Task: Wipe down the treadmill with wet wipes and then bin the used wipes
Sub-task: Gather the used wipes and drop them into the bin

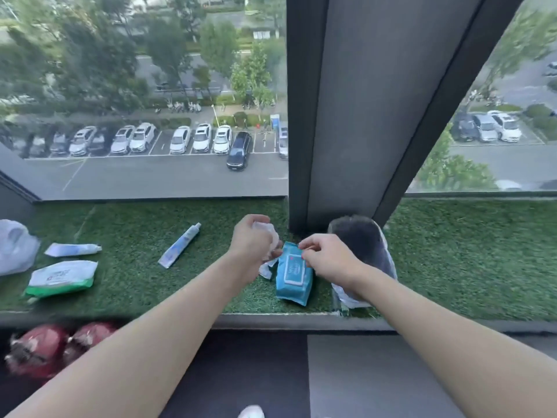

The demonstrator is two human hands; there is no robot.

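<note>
The turf-lined window ledge (pixel 129 233) bears the blue wipe pack (pixel 291 292), lying flat near its front edge. The left hand (pixel 251 239) grips a crumpled wipe (pixel 271 236) just beside it; the right hand (pixel 324 257) pinches the pack's flap (pixel 294 268). Advice: reseal the flap flat, corner to corner, keeping the rest wet.

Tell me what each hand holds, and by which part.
Left hand grips a crumpled white wipe around its middle; right hand pinches the blue wipe pack at its top flap.

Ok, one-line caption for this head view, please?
On a turf-covered window ledge, left hand holds a crumpled wipe while right hand pinches the blue wipes pack.
</note>
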